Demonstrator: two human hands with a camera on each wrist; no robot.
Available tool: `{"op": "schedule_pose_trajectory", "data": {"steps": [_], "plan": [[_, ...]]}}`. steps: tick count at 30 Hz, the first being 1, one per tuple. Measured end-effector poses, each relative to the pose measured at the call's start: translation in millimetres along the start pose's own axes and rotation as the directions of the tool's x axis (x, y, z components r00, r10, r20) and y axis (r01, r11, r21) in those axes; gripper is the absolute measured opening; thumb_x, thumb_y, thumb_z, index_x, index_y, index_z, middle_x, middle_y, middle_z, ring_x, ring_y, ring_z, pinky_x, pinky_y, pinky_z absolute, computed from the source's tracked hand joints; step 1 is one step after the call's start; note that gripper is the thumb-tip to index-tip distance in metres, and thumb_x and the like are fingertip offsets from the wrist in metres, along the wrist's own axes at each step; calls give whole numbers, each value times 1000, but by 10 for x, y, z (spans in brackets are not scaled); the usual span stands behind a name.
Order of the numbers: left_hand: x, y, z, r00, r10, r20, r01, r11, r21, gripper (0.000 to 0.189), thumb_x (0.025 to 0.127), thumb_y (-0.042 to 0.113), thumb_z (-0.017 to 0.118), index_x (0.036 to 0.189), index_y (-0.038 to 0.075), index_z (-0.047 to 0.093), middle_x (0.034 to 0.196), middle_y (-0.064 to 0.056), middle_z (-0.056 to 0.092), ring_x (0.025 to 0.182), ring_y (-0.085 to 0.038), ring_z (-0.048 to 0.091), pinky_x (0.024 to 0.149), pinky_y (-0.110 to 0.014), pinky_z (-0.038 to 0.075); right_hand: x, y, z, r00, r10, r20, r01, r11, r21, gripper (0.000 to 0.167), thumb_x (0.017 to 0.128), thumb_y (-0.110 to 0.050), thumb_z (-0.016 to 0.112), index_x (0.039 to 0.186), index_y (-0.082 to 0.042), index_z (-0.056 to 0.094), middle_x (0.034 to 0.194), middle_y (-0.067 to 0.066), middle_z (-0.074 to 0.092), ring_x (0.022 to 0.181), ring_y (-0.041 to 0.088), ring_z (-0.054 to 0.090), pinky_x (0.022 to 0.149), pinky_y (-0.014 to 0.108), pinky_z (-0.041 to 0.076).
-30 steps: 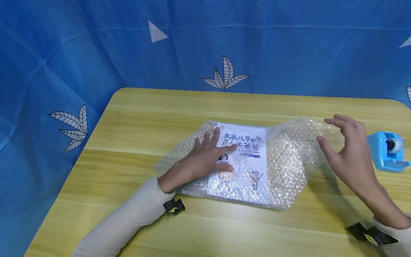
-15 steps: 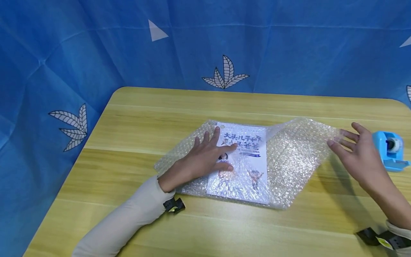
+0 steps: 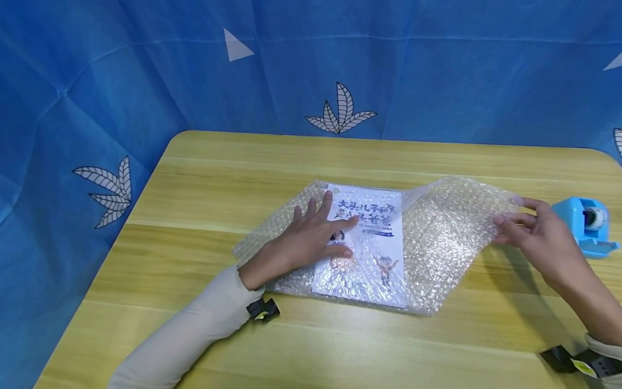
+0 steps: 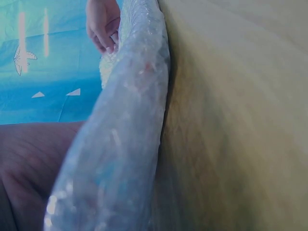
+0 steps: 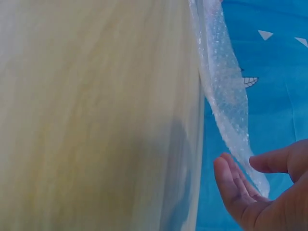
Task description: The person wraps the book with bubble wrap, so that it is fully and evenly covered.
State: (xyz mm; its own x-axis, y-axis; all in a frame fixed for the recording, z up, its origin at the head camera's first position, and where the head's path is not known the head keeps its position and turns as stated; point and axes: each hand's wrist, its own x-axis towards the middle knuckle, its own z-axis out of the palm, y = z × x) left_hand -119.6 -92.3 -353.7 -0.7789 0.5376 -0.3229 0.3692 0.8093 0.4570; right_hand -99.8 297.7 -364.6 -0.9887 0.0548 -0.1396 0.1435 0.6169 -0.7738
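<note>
Showing "大头儿子和" through clear bubble wrap: white paper booklet | left hand presses, fingers spread | right hand pinches wrap's corner | light-blue tape dispenser beside it

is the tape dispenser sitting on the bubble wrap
No, the blue tape dispenser sits on the table, right of the bubble wrap.

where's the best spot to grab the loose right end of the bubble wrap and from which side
Probably the outer corner of the bubble wrap, coming from the right and pinching both faces: that end is thin, tapered and lifted off the table, while the left hand rests over the book.
</note>
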Motion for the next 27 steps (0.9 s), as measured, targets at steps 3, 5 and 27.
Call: {"op": "schedule_pose_trajectory", "data": {"steps": [3, 5, 27], "plan": [[1, -4, 2, 1000, 5, -6, -5, 1000, 2, 70, 99, 48, 65, 162, 34, 37, 170, -24, -10, 151, -54, -6, 118, -73, 1, 1, 3, 3, 1000, -23, -10, 24, 999, 26, 68, 110, -9, 46, 157, 15, 3, 106, 3, 67, 75, -6, 67, 66, 20, 59], [3, -7, 4, 1000, 5, -5, -5, 1000, -1, 70, 99, 48, 65, 161, 34, 37, 169, -23, -11, 151, -54, -6, 118, -72, 0, -8, -13, 5, 999, -34, -18, 34, 999, 39, 67, 110, -6, 46, 157, 14, 3, 97, -18, 62, 76, -7, 67, 67, 21, 60], [7, -5, 9, 1000, 4, -9, -4, 1000, 4, 69, 99, 50, 65, 161, 36, 37, 169, -23, -11, 151, -55, -5, 118, -73, 1, -122, -486, 51, 984, -177, -29, 179, 977, 114, 65, 106, -15, 61, 159, -7, 26, 100, -19, 69, 81, 1, 73, 72, 19, 59]]}}
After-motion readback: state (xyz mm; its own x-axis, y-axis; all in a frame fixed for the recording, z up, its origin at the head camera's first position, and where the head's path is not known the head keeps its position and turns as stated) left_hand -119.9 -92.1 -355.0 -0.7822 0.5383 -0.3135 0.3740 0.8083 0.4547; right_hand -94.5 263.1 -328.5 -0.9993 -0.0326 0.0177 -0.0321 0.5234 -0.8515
